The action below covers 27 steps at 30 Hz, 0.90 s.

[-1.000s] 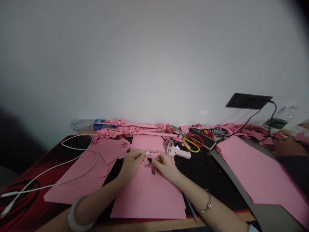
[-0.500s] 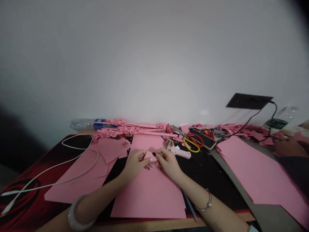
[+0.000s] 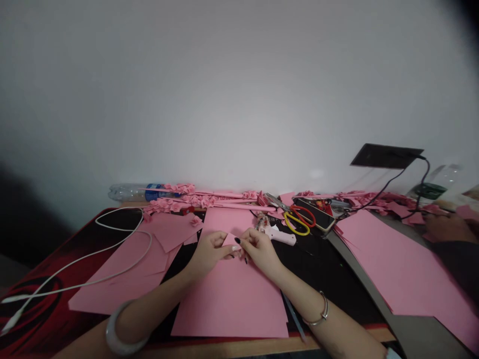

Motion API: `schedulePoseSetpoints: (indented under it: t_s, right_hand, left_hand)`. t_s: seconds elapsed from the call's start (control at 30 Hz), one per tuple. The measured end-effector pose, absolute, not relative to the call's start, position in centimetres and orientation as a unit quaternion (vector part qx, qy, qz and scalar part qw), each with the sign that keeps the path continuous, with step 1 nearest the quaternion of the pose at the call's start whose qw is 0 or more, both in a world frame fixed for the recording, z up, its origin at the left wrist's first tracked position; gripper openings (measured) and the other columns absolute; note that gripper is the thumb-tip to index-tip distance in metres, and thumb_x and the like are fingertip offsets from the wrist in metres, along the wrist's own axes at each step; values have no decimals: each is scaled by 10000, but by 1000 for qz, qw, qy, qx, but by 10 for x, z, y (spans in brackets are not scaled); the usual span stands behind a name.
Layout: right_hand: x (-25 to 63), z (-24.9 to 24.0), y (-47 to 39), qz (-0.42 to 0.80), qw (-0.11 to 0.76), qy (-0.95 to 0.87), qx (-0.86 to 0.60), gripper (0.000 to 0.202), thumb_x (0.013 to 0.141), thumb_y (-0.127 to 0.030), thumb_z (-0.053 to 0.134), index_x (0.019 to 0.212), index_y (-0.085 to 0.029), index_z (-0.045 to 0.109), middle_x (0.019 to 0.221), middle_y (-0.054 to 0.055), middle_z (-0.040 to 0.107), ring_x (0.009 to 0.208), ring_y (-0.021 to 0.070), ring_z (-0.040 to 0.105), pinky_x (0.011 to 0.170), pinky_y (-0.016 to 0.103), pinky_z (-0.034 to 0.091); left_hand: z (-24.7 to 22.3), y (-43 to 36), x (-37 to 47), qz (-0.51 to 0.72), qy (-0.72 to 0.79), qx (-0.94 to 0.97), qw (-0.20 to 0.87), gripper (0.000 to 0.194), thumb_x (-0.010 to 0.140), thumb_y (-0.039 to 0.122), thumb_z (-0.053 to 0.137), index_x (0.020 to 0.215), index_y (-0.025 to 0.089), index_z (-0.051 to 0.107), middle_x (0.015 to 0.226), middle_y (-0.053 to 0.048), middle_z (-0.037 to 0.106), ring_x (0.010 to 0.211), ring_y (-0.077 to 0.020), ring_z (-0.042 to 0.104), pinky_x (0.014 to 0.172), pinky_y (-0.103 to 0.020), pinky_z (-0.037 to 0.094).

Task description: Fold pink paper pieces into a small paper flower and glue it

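Between my hands is a small folded piece of pink paper (image 3: 231, 240), coming to a point at the top. My left hand (image 3: 208, 253) pinches its left side, with the thumb across the front. My right hand (image 3: 261, 252) is closed on its right edge, thumb and forefinger near my left thumb. Both hands are above a large pink sheet (image 3: 232, 304) lying on the dark desk mat. Just beyond my right hand lies a light pink glue gun (image 3: 280, 235), and scissors (image 3: 299, 219) with red and yellow handles rest behind it.
Pink paper flowers on stems (image 3: 202, 201) line the wall beside a plastic bottle (image 3: 129, 192). A white cable (image 3: 112, 249) loops over pink sheets on the left. More pink sheets (image 3: 396, 269) and a phone (image 3: 318, 214) are to the right. Another person's hand (image 3: 449, 228) is at far right.
My right thumb and forefinger have shifted slightly left along the folded paper, toward my left thumb. Both hands otherwise stay in nearly the same place.
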State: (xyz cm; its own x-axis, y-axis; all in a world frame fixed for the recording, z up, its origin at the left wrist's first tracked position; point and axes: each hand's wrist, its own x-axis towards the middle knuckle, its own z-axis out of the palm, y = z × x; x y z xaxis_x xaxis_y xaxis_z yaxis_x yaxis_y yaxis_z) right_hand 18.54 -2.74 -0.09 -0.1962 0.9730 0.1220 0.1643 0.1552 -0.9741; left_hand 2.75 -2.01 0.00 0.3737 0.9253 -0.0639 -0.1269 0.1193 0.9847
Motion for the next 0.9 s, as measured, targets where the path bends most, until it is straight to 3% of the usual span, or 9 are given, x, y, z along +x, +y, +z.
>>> schedulePoseSetpoints:
  t_s: [0.2, 0.47, 0.6, 0.73, 0.9]
  right_hand:
    - [186, 0, -29, 435, 425, -646, -462, 161, 807, -294, 488, 699, -182, 449, 490, -49, 477, 400, 79, 454, 413, 182, 340]
    - [186, 5, -34, 317, 349, -752, -461, 195, 753, -176, 492, 597, -178, 377, 499, -69, 363, 465, 58, 337, 449, 174, 246]
    - [185, 9, -36, 356, 331, -758, -434, 234, 773, -177, 449, 563, -180, 348, 452, -71, 355, 430, 58, 331, 425, 173, 231]
    - [185, 9, -37, 444, 324, -738, -392, 199, 815, -191, 392, 621, -181, 431, 462, -58, 464, 398, 63, 388, 405, 171, 264]
    - [187, 7, -36, 413, 321, -743, -418, 285, 829, -237, 418, 553, -168, 435, 423, -53, 428, 390, 65, 372, 406, 183, 245]
  left_hand:
    - [0, -18, 28, 395, 409, 525, 634, 232, 651, 221, 657, 825, 154, 518, 654, 29, 634, 641, -149, 649, 582, -223, 501]
    - [-1, -23, 30, 354, 373, 578, 634, 344, 638, 95, 591, 899, 185, 386, 670, 16, 622, 524, -147, 631, 482, -238, 481]
    - [-4, -24, 30, 328, 345, 595, 647, 356, 661, 93, 569, 901, 203, 330, 615, 49, 586, 493, -153, 627, 470, -235, 467]
    - [-5, -24, 29, 311, 327, 599, 661, 384, 678, 115, 581, 936, 207, 312, 630, 48, 583, 497, -151, 627, 475, -233, 461]
    - [-4, -25, 29, 292, 317, 601, 673, 436, 683, 148, 616, 993, 206, 315, 685, 31, 590, 499, -146, 622, 492, -249, 470]
